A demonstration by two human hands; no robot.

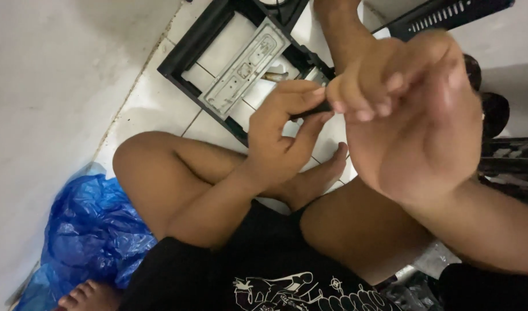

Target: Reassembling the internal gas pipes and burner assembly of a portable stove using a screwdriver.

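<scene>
A metal bracket (244, 69) lies inside the frame (189, 55) (plastic bag (91, 230) well left).

Count on the tiled floor: two hands, left hand (275, 138) and right hand (413, 115), one small dark tool (311, 109), one black frame (189, 55), one grey metal plate (244, 69), one blue plastic bag (91, 230).

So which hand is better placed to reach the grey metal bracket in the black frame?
Probably the left hand: it sits just beside the grey metal bracket, while the right hand is raised nearer the camera.
</scene>
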